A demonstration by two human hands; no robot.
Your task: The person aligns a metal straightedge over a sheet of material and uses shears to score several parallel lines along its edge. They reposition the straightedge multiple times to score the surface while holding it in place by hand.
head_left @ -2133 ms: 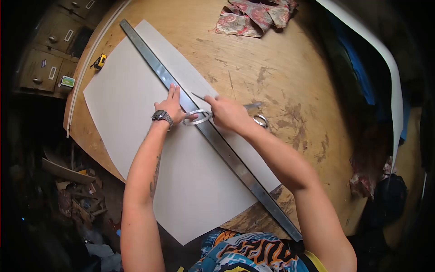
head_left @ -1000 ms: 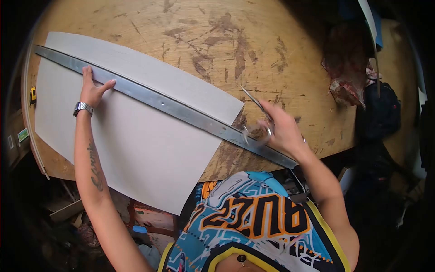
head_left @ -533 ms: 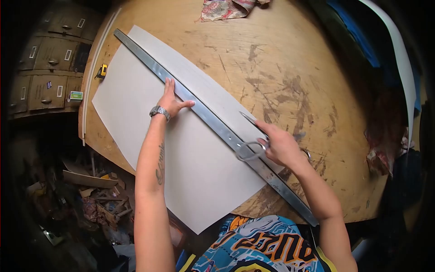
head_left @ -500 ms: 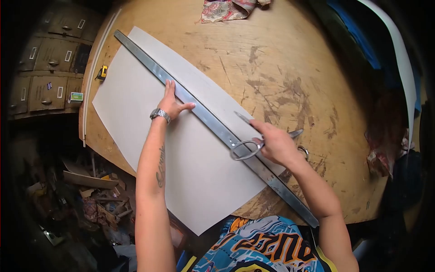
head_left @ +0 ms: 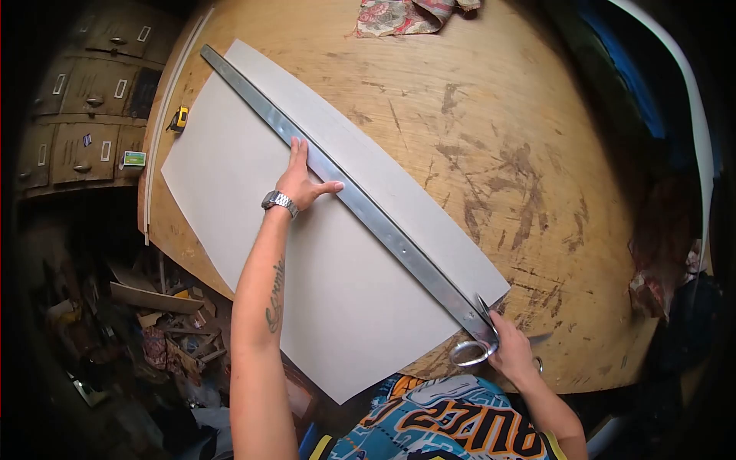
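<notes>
A long metal straightedge (head_left: 376,221) lies diagonally across a large pale sheet (head_left: 345,307) on the wooden table. My left hand (head_left: 301,178), with a watch on the wrist, presses on the straightedge, thumb and fingers spread. At the lower right end of the straightedge, my right hand (head_left: 509,349) is closed around a pair of scissors (head_left: 469,353). One scissor loop sticks out to the left of the hand, and a pointed tip rises at the sheet's right corner, beside the straightedge's edge.
A yellow tape measure (head_left: 179,119) sits at the table's left edge. Patterned cloth (head_left: 406,17) lies at the top. Metal drawers (head_left: 88,153) with a small green box (head_left: 133,159) stand at left, above scattered scraps (head_left: 180,337). A curved white strip (head_left: 694,115) is at right.
My right hand has moved down and right along the straightedge with the scissors, to the sheet's right corner. My left hand stays on the straightedge. The view has shifted slightly.
</notes>
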